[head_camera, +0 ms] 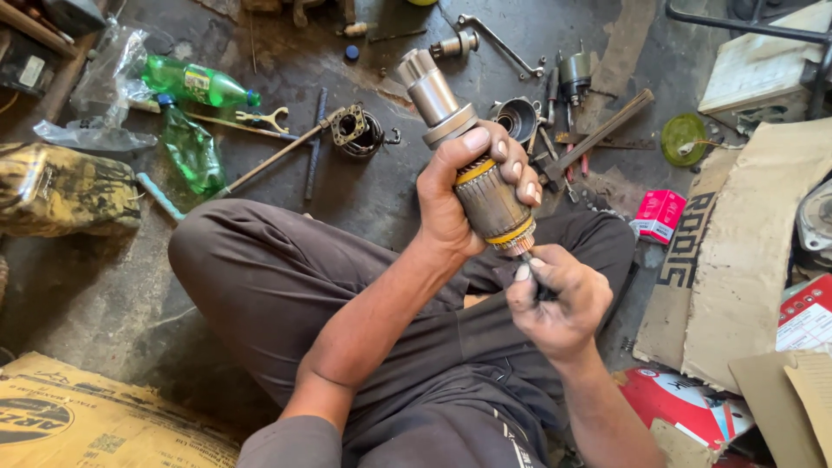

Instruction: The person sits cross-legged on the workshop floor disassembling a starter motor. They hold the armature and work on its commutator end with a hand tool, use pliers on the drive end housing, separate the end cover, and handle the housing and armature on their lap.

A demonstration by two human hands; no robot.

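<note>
My left hand (464, 186) is wrapped around a motor armature (485, 199), a brownish wound cylinder with yellow bands, held tilted above my lap. Its grey steel shaft and gear end (433, 91) stick up and away from me. My right hand (559, 295) is closed on a small dark tool whose tip touches the lower, copper-coloured end (518, 245) of the armature. The tool is mostly hidden in my fingers. I sit cross-legged in dark trousers (286, 286) on a stained concrete floor.
Scattered on the floor ahead: green plastic bottles (199, 84), a round metal housing (355, 132), a cup-shaped part (518, 117), a hammer (594, 139), wrenches, a long rod (277, 156). Cardboard sheets (745, 251) and a small red box (659, 215) lie right; a carton (78, 420) lower left.
</note>
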